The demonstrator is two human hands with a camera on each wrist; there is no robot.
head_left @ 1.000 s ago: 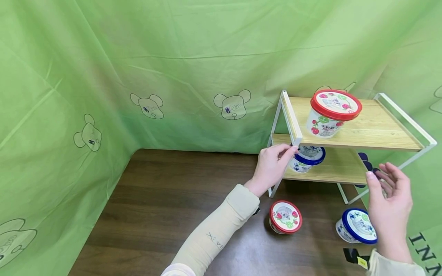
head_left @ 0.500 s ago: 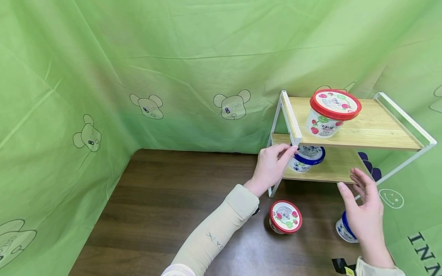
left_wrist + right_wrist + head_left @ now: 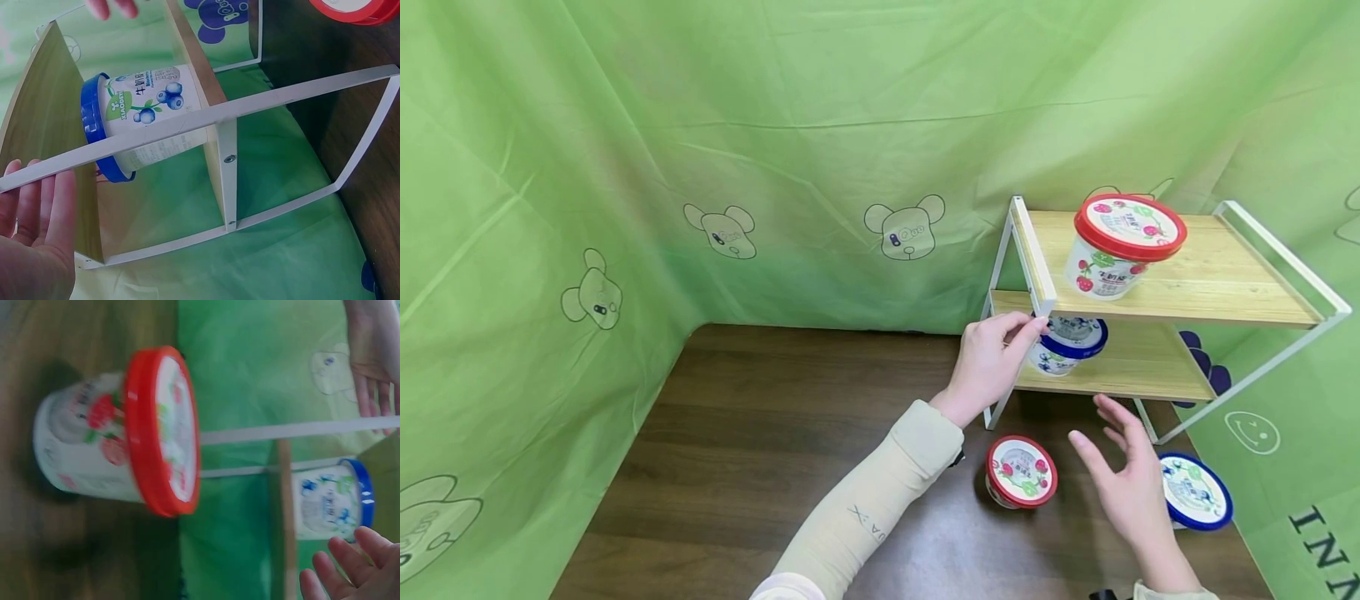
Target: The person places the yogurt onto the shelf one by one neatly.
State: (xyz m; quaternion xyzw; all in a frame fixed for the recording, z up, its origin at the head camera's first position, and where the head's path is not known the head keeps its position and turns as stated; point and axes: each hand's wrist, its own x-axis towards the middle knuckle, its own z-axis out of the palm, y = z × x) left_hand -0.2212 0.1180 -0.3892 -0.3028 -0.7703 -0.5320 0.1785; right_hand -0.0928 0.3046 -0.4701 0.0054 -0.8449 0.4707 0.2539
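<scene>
My left hand pinches the front left post of a two-tier shelf rack, just under its top corner. In the left wrist view, the fingers lie along the white metal bar. My right hand holds nothing, its thumb and fingers spread above the table. It is between a red-lidded strawberry tub and a blue-lidded blueberry tub, partly covering the latter. Another blueberry tub stands upright on the lower tier, near the left hand. A second strawberry tub stands on the upper tier.
The dark wooden table extends left of the rack. Green cloth printed with bear faces hangs behind and at both sides. The rack's white right-hand leg slants down near the right-hand blueberry tub.
My right hand has moved left and slightly down, from in front of the rack's right side toward the strawberry tub on the table. The left hand has stayed on the post.
</scene>
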